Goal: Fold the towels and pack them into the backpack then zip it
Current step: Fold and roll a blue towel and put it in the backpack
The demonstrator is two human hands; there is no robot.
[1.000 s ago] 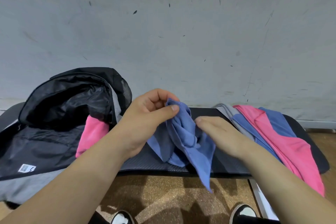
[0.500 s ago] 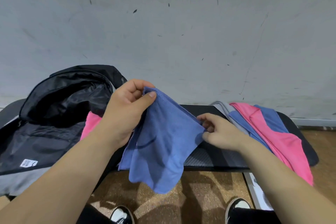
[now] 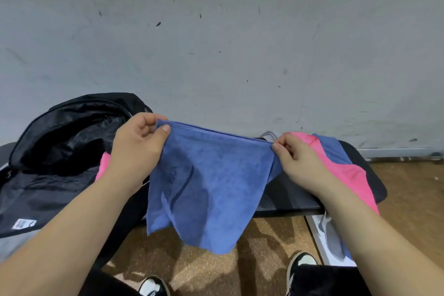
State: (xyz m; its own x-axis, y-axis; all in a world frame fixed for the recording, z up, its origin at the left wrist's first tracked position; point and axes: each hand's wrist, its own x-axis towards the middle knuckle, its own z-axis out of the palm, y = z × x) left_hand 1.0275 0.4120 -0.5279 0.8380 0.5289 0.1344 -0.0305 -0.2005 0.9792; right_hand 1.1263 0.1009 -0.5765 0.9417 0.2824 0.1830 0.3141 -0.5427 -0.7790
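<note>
At the left of the frame the black backpack [image 3: 60, 151] lies slumped on the dark bench [image 3: 288, 197], its mouth gaping; the shell looks like thin, crinkly nylon, and a pink towel [image 3: 103, 167] shows at its opening, though whether that one sits fully inside cannot be told. Just right of it, the left hand [image 3: 137, 149] pinches one upper corner of a blue towel [image 3: 206, 190] between thumb and curled fingers. The towel hangs in the centre of the frame, stretched taut along its top edge, which seems doubled, and loose and uneven below; the cloth looks soft, napped microfibre with a faint printed mark. The right hand [image 3: 298, 158] nips the opposite upper corner with its fingertips closed. At the right, more towels [image 3: 336, 163], pink and blue, lie heaped on the bench. Folding appears under way, with packing and zipping still ahead. The next move likely calls for bringing the corners together evenly, since limp cloth slips askew.
</note>
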